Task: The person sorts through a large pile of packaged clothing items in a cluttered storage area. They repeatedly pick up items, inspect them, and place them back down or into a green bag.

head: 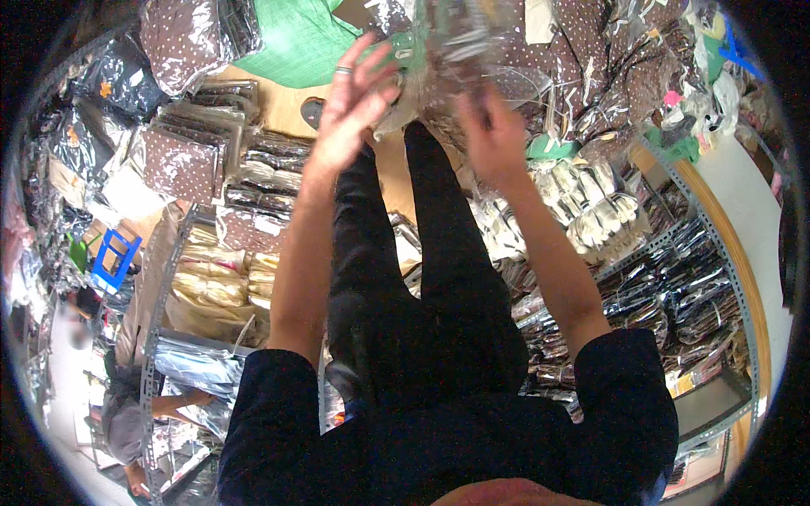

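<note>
My left hand (354, 104) is raised with its fingers apart and nothing in it; a ring circles one finger. My right hand (497, 136) is blurred by motion. Its fingers are closed on the near end of a clear plastic-wrapped package (459, 47), whose contents are too smeared to make out. Just beyond that hand lies a heap of brown, white-dotted fabric items in clear bags (576, 47). A green woven plastic sheet or sack (294, 44) spreads on the floor beyond my left hand.
Left stand stacks of bagged dotted fabric (182, 163) and cream bundles (209, 278). A perforated metal rack (728, 253) with dark bagged bundles (683, 297) and white bundles (585, 196) are at right. Another person (123, 424) bends at lower left, near a blue plastic frame (116, 258).
</note>
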